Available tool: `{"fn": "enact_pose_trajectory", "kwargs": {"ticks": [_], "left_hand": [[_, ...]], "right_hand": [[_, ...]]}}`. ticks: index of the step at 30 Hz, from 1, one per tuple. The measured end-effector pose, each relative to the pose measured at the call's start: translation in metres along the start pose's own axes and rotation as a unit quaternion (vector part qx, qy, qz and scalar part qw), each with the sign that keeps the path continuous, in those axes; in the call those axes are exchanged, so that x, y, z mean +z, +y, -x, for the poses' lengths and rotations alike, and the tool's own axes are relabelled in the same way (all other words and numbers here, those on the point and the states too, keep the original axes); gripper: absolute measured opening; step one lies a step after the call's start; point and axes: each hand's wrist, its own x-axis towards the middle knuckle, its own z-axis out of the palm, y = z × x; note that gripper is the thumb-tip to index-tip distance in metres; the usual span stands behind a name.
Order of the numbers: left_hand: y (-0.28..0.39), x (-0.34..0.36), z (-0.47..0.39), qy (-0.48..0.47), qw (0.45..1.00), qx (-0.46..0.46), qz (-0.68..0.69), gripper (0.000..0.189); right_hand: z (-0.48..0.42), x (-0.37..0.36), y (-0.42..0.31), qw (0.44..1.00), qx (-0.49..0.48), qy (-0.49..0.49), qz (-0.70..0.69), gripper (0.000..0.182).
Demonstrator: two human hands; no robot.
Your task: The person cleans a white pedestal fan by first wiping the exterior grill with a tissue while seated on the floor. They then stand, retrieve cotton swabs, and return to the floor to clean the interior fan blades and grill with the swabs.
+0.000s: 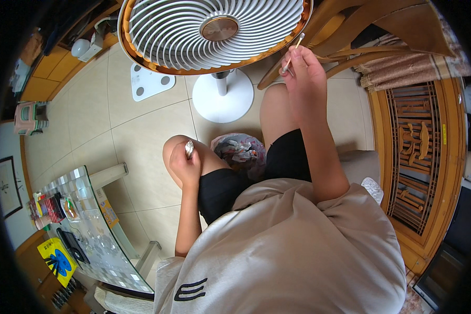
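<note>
My right hand is raised in front of the lower right rim of an electric fan with a spiral wire guard. Between its thumb and fingers is a double-ended cotton swab, held at a slant. One swab end points up beside the fan's orange rim; whether they touch I cannot tell. On my left knee rests my left hand, curled around a small whitish, shiny, crumpled thing. Most of that thing is hidden in the fist. Between my legs stands a lined waste bin holding crumpled paper.
The fan's round white base stands on the tiled floor beside a white bathroom scale. A wooden chair is behind my right hand. At left is a glass-topped table bearing several things. A carved wooden panel lines the right.
</note>
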Motion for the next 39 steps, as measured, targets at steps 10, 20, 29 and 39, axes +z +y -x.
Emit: {"fn": "enact_pose_trajectory", "kwargs": {"ticks": [10,20,29,39], "left_hand": [[0.006,-0.001,-0.003,0.014,1.0,0.012,0.018,0.015],[0.005,-0.001,-0.003,0.01,1.0,0.011,0.013,0.016],[0.002,-0.001,-0.002,-0.004,1.0,0.011,-0.011,0.019],[0.005,0.002,-0.004,0.013,1.0,0.01,0.014,0.014]], "right_hand": [[0.0,-0.003,-0.01,0.986,-0.149,0.02,0.069,0.015],[-0.03,-0.012,-0.009,0.844,-0.382,0.089,0.366,0.013],[-0.041,-0.02,-0.03,0.692,-0.488,0.027,0.532,0.014],[-0.026,-0.002,-0.031,0.71,-0.399,-0.01,0.581,0.007]]}}
